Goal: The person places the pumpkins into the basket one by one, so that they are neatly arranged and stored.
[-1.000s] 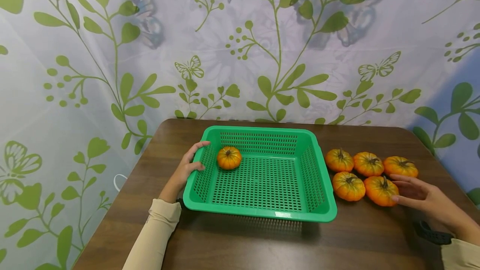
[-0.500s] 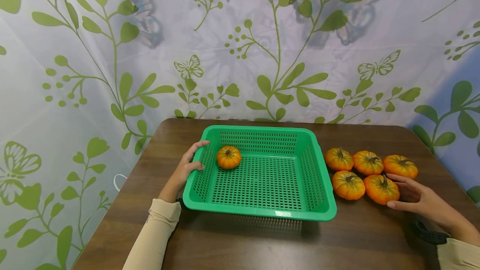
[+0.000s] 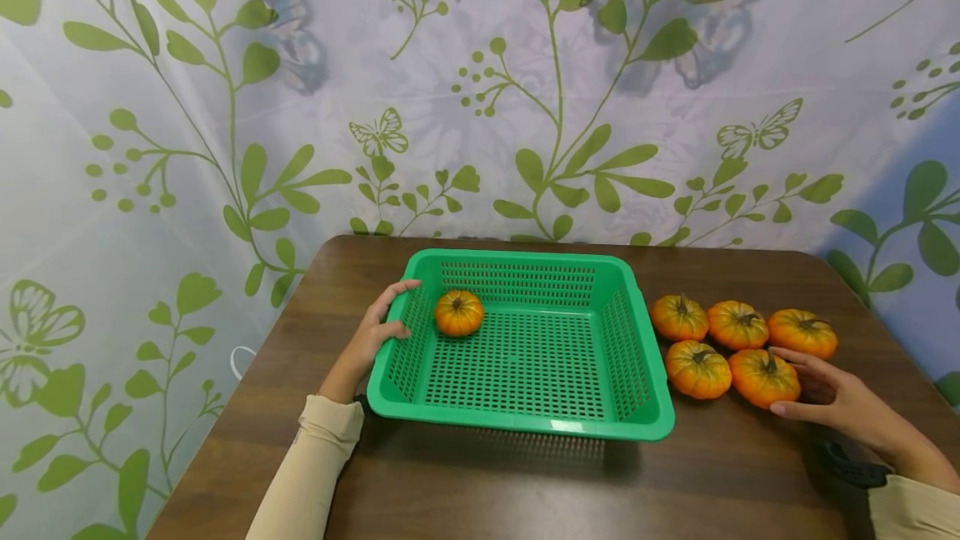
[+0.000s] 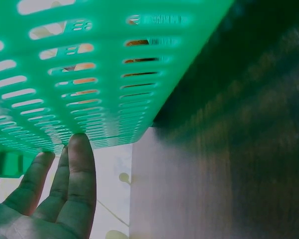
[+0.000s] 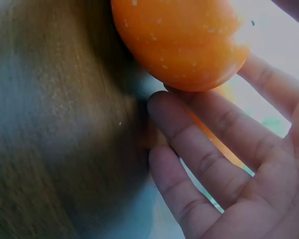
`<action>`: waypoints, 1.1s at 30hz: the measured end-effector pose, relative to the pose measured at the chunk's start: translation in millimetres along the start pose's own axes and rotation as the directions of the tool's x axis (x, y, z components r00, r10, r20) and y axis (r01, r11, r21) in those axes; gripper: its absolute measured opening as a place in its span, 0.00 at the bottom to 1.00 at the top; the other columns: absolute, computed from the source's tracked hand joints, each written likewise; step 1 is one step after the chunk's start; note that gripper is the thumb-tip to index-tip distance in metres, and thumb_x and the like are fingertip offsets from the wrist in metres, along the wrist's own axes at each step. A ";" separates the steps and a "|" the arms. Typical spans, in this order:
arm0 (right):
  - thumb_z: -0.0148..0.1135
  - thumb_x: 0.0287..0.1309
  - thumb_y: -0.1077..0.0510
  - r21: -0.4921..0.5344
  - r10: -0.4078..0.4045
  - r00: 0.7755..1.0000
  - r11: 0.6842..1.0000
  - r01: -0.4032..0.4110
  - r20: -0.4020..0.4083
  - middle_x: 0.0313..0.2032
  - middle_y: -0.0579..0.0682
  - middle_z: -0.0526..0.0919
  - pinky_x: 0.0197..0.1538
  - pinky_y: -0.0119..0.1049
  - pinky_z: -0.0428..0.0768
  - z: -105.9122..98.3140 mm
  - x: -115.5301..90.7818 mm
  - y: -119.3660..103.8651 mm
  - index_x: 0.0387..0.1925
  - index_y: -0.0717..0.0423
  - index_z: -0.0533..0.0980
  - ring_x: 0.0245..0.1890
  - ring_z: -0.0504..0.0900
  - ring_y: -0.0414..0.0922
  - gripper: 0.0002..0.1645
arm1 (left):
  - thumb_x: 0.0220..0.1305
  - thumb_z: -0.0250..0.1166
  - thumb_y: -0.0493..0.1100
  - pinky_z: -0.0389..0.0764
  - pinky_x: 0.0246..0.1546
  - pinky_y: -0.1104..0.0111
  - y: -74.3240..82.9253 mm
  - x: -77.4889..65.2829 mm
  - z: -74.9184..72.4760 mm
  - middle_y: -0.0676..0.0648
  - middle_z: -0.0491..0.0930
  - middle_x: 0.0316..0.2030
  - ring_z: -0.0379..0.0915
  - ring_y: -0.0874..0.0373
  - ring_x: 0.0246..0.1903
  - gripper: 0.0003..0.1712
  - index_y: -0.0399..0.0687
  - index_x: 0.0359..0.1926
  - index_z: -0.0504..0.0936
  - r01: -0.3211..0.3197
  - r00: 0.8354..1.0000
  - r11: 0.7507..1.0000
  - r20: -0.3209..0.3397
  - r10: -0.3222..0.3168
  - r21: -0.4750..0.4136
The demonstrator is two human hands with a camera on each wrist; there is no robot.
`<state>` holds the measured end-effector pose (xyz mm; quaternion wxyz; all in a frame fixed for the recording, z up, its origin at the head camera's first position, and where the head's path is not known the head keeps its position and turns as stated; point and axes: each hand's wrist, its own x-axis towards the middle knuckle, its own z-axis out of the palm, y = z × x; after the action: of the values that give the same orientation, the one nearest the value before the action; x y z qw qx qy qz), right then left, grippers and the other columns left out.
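A green plastic basket with slotted walls stands on the table, holding one small orange pumpkin near its left wall. My left hand grips the basket's left rim, thumb over the edge; in the left wrist view several fingers lie along the outer wall. To the basket's right, my right hand has thumb and fingers around the right side of a front-row pumpkin, which rests on the table. The right wrist view shows that pumpkin against the fingers, the lower two partly beneath it.
Beside the gripped pumpkin lies another front-row pumpkin. Behind them sit a left pumpkin, a middle pumpkin and a right pumpkin, close together. The brown table ends at a leaf-patterned cloth.
My right hand has shifted slightly left and closed in around the front-row pumpkin, its thumb now nearer the pumpkin's lower edge. The left hand and basket look unmoved.
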<state>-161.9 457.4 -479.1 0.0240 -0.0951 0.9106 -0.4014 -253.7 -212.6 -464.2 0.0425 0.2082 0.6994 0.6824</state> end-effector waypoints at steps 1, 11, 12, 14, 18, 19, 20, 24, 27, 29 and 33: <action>0.74 0.66 0.65 -0.005 0.009 1.000 1.000 -0.009 0.001 0.56 0.07 0.63 0.43 0.20 0.75 -0.1 0.2 -1.0 0.79 0.53 0.68 0.51 0.67 0.13 0.43 | 0.55 0.54 0.27 0.82 0.46 0.66 -0.3 0.0 -0.1 0.21 0.63 0.70 0.74 0.45 0.52 0.46 0.28 0.78 0.60 -0.001 1.000 1.000 -0.001 0.001 0.007; 0.75 0.61 0.69 -0.021 -0.019 0.999 1.000 0.018 -0.029 0.48 0.15 0.72 0.41 0.23 0.77 -1.2 -0.7 -6.5 0.69 0.44 0.74 0.45 0.75 0.20 0.38 | 0.54 0.54 0.28 0.80 0.45 0.66 -0.8 0.5 -0.7 0.24 0.64 0.72 0.73 0.48 0.50 0.46 0.29 0.79 0.61 -0.006 1.000 0.999 -0.005 0.007 0.044; 0.75 0.61 0.69 -0.021 -0.022 0.999 1.000 0.022 -0.030 0.49 0.15 0.71 0.41 0.23 0.77 -1.2 -0.8 -7.1 0.68 0.45 0.74 0.46 0.74 0.19 0.38 | 0.54 0.54 0.28 0.79 0.45 0.66 -0.8 0.3 -0.7 0.24 0.63 0.72 0.73 0.48 0.50 0.47 0.29 0.79 0.61 -0.005 1.000 0.999 -0.007 0.005 0.046; 0.75 0.61 0.69 -0.020 -0.031 0.999 0.999 0.030 -0.032 0.51 0.12 0.69 0.42 0.21 0.76 -1.5 -1.1 -8.6 0.68 0.47 0.74 0.47 0.72 0.17 0.37 | 0.54 0.54 0.28 0.79 0.45 0.66 -0.7 0.4 -0.5 0.25 0.63 0.72 0.73 0.48 0.50 0.47 0.29 0.79 0.61 -0.005 1.000 0.999 -0.009 0.006 0.048; 0.75 0.61 0.69 -0.015 -0.029 0.999 0.999 0.028 -0.034 0.53 0.08 0.66 0.42 0.20 0.76 -3.6 -1.1 -12.9 0.67 0.57 0.74 0.48 0.71 0.16 0.35 | 0.54 0.54 0.28 0.79 0.45 0.66 -0.6 0.3 -0.4 0.25 0.62 0.73 0.73 0.48 0.50 0.47 0.29 0.79 0.61 -0.007 1.000 0.999 -0.010 0.007 0.049; 0.75 0.61 0.69 -0.026 -0.023 0.999 0.999 0.022 -0.035 0.53 0.08 0.66 0.41 0.20 0.77 -4.5 -1.1 -14.6 0.67 0.59 0.73 0.48 0.71 0.16 0.34 | 0.54 0.54 0.28 0.79 0.45 0.66 -0.6 0.4 -0.4 0.25 0.62 0.73 0.73 0.48 0.50 0.47 0.29 0.79 0.61 -0.006 1.000 0.999 -0.010 0.006 0.047; 0.76 0.61 0.68 -0.035 -0.020 0.999 0.999 0.019 -0.037 0.53 0.07 0.65 0.41 0.21 0.77 -5.3 -1.1 -16.4 0.67 0.61 0.73 0.47 0.71 0.16 0.35 | 0.54 0.54 0.28 0.79 0.45 0.66 -0.6 0.4 -0.6 0.25 0.62 0.73 0.73 0.47 0.50 0.47 0.29 0.79 0.61 -0.005 1.000 0.999 -0.009 0.005 0.044; 0.77 0.60 0.66 -0.084 -0.012 0.999 0.996 0.008 -0.048 0.53 0.06 0.63 0.39 0.22 0.77 -8.1 -1.2 -25.1 0.67 0.70 0.71 0.47 0.69 0.14 0.37 | 0.54 0.54 0.28 0.80 0.45 0.66 -0.7 0.3 -1.0 0.24 0.64 0.71 0.74 0.47 0.50 0.47 0.30 0.79 0.61 0.002 1.000 0.999 -0.007 -0.002 0.037; 0.78 0.60 0.66 -0.116 -0.007 0.999 0.993 0.001 -0.053 0.56 0.15 0.69 0.39 0.22 0.77 -9.3 -1.2 -32.7 0.68 0.75 0.68 0.47 0.67 0.14 0.40 | 0.54 0.54 0.28 0.80 0.45 0.66 -0.8 0.1 -0.8 0.24 0.64 0.72 0.74 0.47 0.50 0.47 0.30 0.79 0.61 0.004 1.000 0.999 -0.009 -0.004 0.040; 0.78 0.61 0.65 -0.138 0.003 0.999 0.990 -0.010 -0.049 0.61 0.36 0.78 0.39 0.24 0.77 -10.4 -1.2 -38.6 0.69 0.78 0.66 0.46 0.66 0.13 0.42 | 0.54 0.54 0.28 0.80 0.45 0.66 -0.8 0.0 -0.7 0.24 0.64 0.71 0.74 0.47 0.50 0.47 0.30 0.79 0.61 0.006 1.000 0.999 -0.010 -0.005 0.036; 0.77 0.62 0.64 -0.153 0.026 0.999 0.988 -0.032 -0.039 0.65 0.83 0.68 0.37 0.25 0.79 -11.9 -1.4 -49.7 0.71 0.81 0.62 0.45 0.64 0.12 0.46 | 0.54 0.54 0.28 0.80 0.46 0.66 -1.2 0.0 -0.4 0.24 0.64 0.71 0.74 0.48 0.51 0.47 0.29 0.79 0.61 0.004 1.000 1.000 -0.008 -0.004 0.029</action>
<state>-154.3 433.5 -434.6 0.0055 -0.0760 0.9404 -0.3313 -254.2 -213.0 -465.3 0.0381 0.2045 0.7097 0.6731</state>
